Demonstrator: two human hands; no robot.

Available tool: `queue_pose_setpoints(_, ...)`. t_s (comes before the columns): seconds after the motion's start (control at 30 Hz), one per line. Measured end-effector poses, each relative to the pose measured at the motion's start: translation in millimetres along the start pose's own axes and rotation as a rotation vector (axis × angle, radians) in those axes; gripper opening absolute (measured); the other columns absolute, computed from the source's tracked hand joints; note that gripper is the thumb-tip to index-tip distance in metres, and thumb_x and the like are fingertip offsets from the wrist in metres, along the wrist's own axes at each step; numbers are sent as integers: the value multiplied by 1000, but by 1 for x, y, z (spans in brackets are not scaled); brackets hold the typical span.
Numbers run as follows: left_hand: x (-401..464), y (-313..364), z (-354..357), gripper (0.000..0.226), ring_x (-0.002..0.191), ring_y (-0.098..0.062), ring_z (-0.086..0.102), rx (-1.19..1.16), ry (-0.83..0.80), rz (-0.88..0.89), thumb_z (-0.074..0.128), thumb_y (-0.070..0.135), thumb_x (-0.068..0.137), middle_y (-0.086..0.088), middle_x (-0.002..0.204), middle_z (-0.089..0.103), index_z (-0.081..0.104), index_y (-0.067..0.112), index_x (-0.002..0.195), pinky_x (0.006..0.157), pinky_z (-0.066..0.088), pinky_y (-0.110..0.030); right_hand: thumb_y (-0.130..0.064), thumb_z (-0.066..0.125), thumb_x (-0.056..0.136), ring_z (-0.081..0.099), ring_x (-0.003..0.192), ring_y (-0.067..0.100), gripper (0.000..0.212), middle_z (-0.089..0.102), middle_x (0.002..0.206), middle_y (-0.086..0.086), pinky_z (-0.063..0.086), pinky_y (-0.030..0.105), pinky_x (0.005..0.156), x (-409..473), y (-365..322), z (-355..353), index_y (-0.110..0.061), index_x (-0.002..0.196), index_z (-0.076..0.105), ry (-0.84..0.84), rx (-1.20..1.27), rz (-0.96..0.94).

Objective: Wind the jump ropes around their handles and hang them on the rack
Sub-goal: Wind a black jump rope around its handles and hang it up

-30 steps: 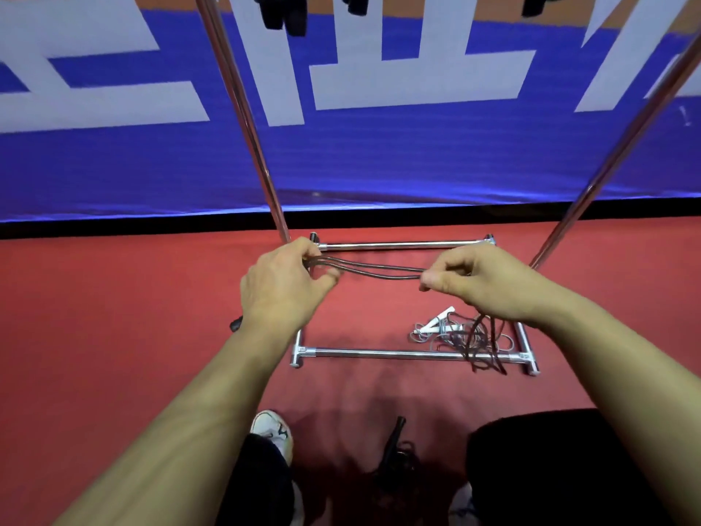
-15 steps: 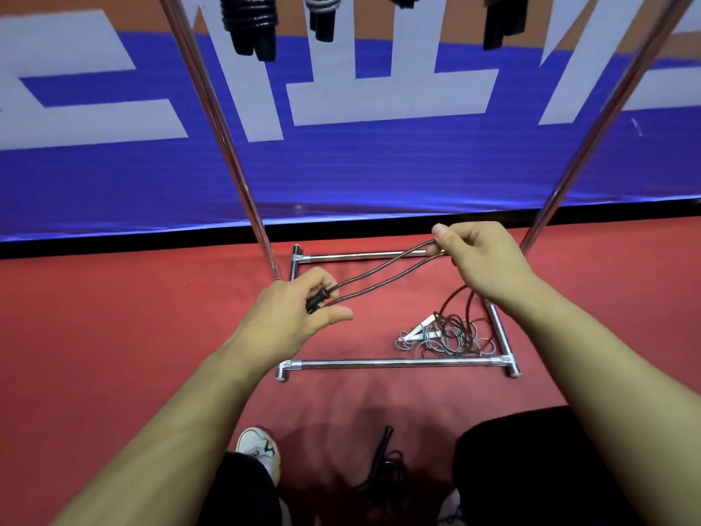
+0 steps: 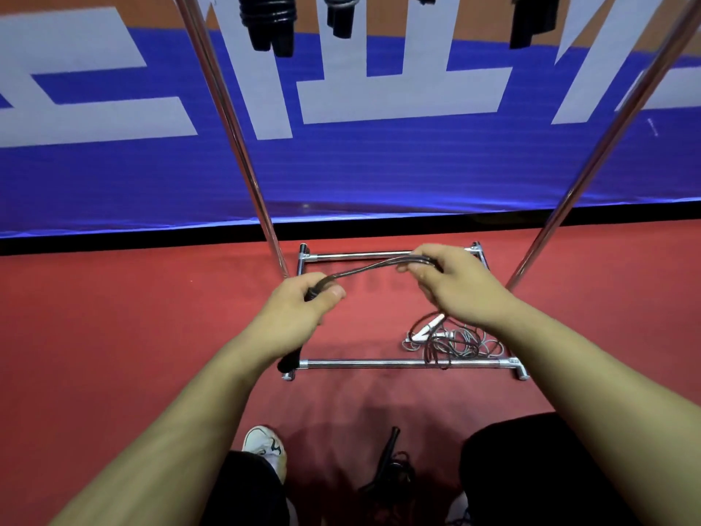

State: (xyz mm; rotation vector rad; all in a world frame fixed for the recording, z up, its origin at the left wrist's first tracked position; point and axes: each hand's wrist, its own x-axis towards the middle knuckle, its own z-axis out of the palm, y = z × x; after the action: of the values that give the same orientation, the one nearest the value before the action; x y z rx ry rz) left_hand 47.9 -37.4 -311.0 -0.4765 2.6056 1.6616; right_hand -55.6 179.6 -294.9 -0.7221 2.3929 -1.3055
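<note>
black jump rope [image 3: 373, 264] stretches between your hands above the rack [image 3: 394, 363] base; your left hand [image 3: 299, 309] grips its handles; your right hand [image 3: 457, 284] pinches the doubled cord.

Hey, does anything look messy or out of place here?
Yes: a white-handled rope lies tangled on the floor inside the rack base, and another black rope sits loose between the feet.
</note>
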Motion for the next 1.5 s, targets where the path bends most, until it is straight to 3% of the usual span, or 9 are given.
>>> queue_pose_setpoints(0.4, 0, 2, 14, 14, 57, -19, 45, -35, -56, -13, 60, 20, 96, -5, 59, 44, 63, 16, 83, 56, 41, -26, -13, 61, 88, 41, 50, 6, 13, 48, 54, -1, 31, 14, 52, 0, -4, 6, -24, 88, 69, 246, -133, -99)
queue_pose_setpoints(0.57, 6, -11, 14, 19, 70, -17, 62, 217, 2, -127, 52, 25, 96, 8, 72, 71, 67, 20, 85, 75, 50, -34, -3, 61, 85, 33, 44, 7, 22, 44, 45, -15, 28, 16, 46, -4, -14, 5, -23, 87, 71, 365, 55, -102)
queue_pose_setpoints(0.67, 5, -10, 19, 28, 65, -20, 64, 142, -23, -195, 41, 20, 101, 4, 59, 66, 64, 20, 86, 64, 47, -29, 0, 59, 83, 32, 46, 7, 26, 40, 48, -13, 30, 19, 47, -6, -15, 9, -24, 84, 70, 343, 81, -116)
queue_pose_setpoints(0.83, 9, 0, 20, 36, 46, -16, 54, -209, 165, -164, 32, 1, 98, 4, 51, 42, 61, 15, 82, 74, 53, -46, -6, 62, 88, 48, 49, 12, 14, 49, 60, -7, 41, 28, 49, -5, -3, 13, -14, 93, 51, -164, 163, 80)
queue_pose_setpoints(0.93, 8, 8, 20, 43, 51, -13, 49, -154, 174, -12, 33, -3, 94, 6, 56, 46, 65, 22, 80, 66, 49, -33, -17, 58, 96, 57, 48, 21, 17, 55, 63, -1, 43, 25, 39, -14, -8, 27, -10, 108, 49, -530, 377, 265)
queue_pose_setpoints(1.1, 5, 24, 32, 35, 59, -21, 46, -335, 236, 69, 37, 13, 105, 8, 55, 44, 62, 18, 82, 62, 45, -31, -18, 43, 102, 32, 39, 8, 20, 35, 51, -5, 39, 25, 47, -27, -20, 69, -13, 90, 58, -618, 713, 340)
queue_pose_setpoints(1.27, 3, 34, 35, 33, 89, -24, 68, -625, 347, -53, 34, 17, 107, -1, 78, 68, 60, 12, 86, 87, 51, -32, -42, 57, 89, 19, 50, 11, 23, 21, 61, -4, 39, 26, 61, -36, -28, 104, -24, 78, 50, -545, 1045, 421)
queue_pose_setpoints(1.4, 1, 46, 35, 31, 96, -31, 70, -1044, 339, -147, 33, 18, 108, -10, 87, 71, 55, 7, 89, 94, 54, -42, -71, 47, 85, 15, 52, 11, 52, 10, 67, -1, 31, 28, 58, -23, -33, 100, -27, 100, 71, -299, 1451, 495)
queue_pose_setpoints(1.5, -5, 47, 41, 28, 92, -31, 69, -1055, 268, -162, 35, 4, 103, -13, 87, 69, 56, 5, 84, 90, 55, -43, -64, 51, 88, 16, 42, 9, 44, 14, 51, -6, 25, 25, 54, -10, -25, 93, -27, 104, 68, -57, 1512, 528)
